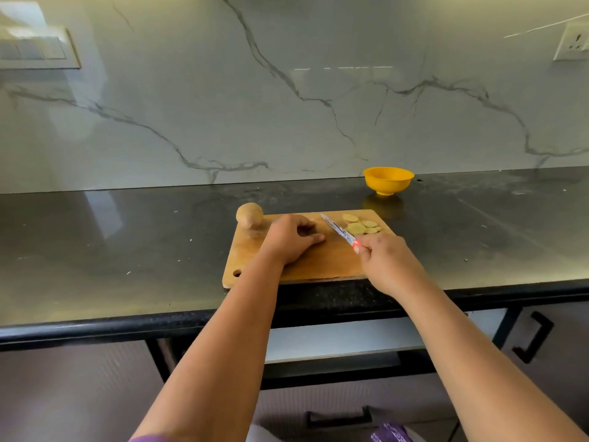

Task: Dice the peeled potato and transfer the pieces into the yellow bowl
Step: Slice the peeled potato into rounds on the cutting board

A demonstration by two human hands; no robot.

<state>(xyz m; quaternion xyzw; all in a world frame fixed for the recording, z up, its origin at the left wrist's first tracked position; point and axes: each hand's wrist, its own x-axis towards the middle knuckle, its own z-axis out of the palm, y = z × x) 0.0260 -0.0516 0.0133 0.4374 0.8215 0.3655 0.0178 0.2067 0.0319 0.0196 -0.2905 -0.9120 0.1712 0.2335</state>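
A wooden cutting board (pixel 322 263) lies on the dark counter. A whole potato (pixel 249 215) sits at the board's far left corner. Several round potato slices (pixel 360 225) lie in a small heap at its far right corner. My right hand (pixel 387 260) grips the red handle of a knife (pixel 338 229), whose blade points up and left over the board, just left of the slices. My left hand (pixel 291 239) rests on the middle of the board with its fingers loosely curled; nothing shows in it. The yellow bowl (pixel 388 180) stands behind the board, by the wall, and looks empty.
The dark counter (pixel 127 237) stretches left and right of the board, and its front edge runs just below the board. A marble wall rises behind. Switch plates hang at the upper left and the upper right. Drawers with black handles lie under the counter.
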